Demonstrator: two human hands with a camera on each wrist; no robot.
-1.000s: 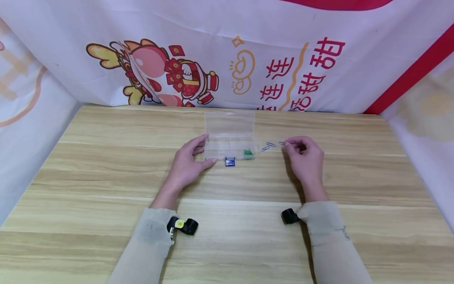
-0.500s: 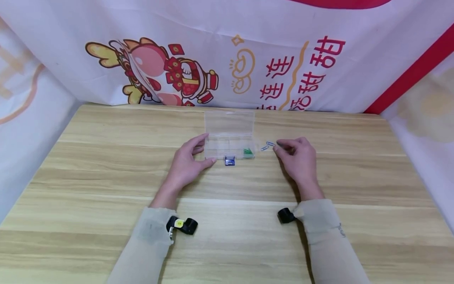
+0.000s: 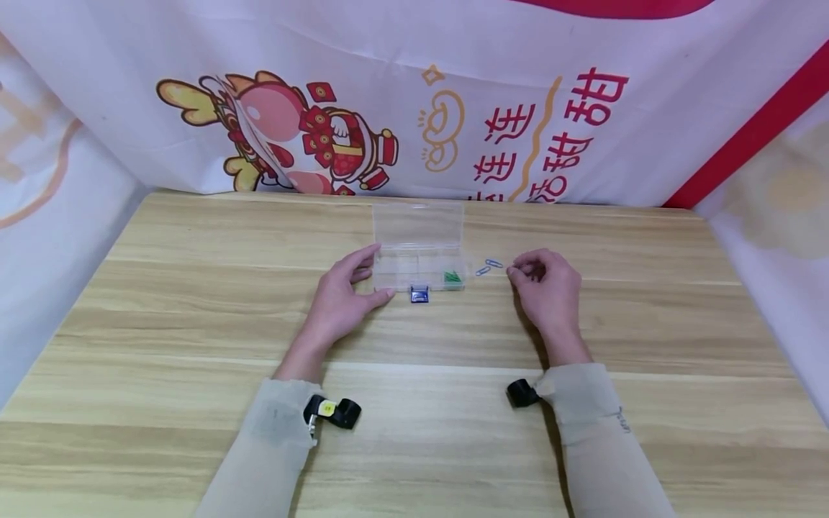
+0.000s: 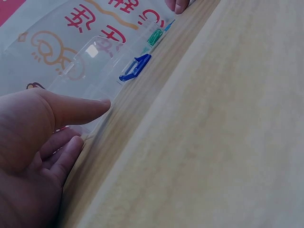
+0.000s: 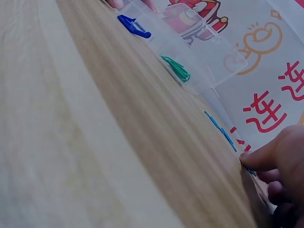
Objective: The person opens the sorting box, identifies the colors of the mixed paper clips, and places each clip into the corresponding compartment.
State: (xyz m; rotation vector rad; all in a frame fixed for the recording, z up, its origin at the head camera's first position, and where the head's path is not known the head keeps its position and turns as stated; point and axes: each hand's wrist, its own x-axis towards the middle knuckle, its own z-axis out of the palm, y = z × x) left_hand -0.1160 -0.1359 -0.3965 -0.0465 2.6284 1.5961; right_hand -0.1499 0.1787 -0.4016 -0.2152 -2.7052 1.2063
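Note:
A clear compartment box [image 3: 398, 265] stands with its lid [image 3: 419, 225] raised at the back and its blue latch [image 3: 419, 295] folded down in front. Green paper clips [image 5: 176, 70] fill its front right compartment. My left hand [image 3: 338, 293] grips the box's left end, thumb at the front corner and index finger at the back. To the right of the box lie two blue paper clips [image 3: 488, 267], end to end in the right wrist view. My right hand [image 3: 550, 289] pinches another blue paper clip [image 5: 250, 170], mostly hidden under the thumb, close over the table.
The wood-grain table [image 3: 414, 439] runs back to a white printed cloth [image 3: 363, 43] hanging just behind the raised lid. Black wrist cameras [image 3: 347, 413] sit at both cuffs, above the tabletop.
My right hand has moved left with a blue paper clip, then slightly back right, away from the other two clips. The left hand and the box have stayed in place.

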